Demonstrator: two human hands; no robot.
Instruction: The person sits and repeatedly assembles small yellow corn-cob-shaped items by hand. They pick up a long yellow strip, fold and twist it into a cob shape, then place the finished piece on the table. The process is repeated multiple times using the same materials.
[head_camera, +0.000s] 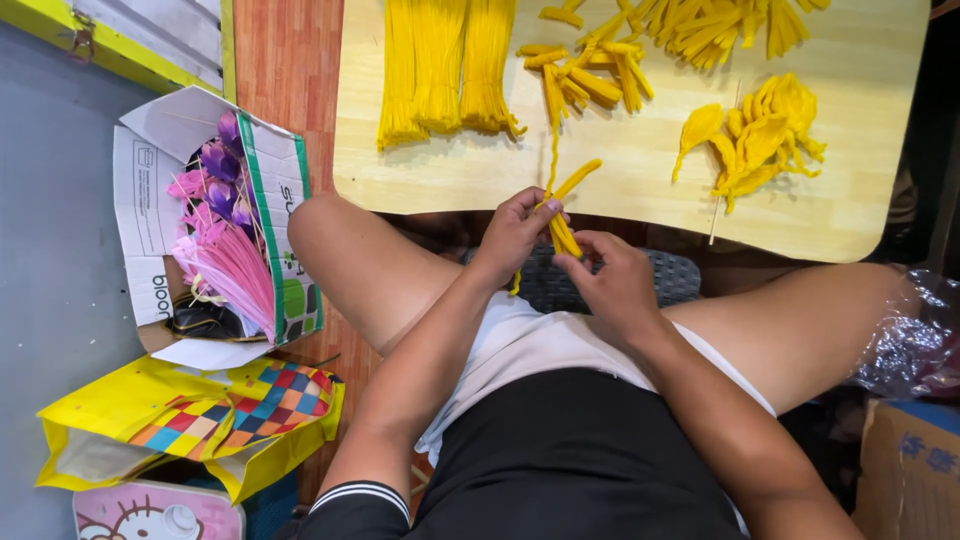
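Head view, looking down at a seated person's lap and bare legs. Left hand (512, 232) and right hand (608, 275) close together above the lap, both pinching one folded yellow pipe cleaner (562, 222); left fingers pressed on its upper part, right thumb and forefinger closed on its lower end. One fuzzy end sticking up and right toward the near edge of a pale wooden board (860, 190). On the board, far left: straight bundles of yellow pipe cleaners (440, 70). Far middle: a loose heap of short folded yellow pieces (590, 70). Right: a finished yellow flower on a thin stick (757, 140). On the floor to the left: an open cardboard box (150, 190) holding pink and purple pipe cleaner flowers (225, 240). Nearer, a yellow bag with a coloured check pattern (230, 415).
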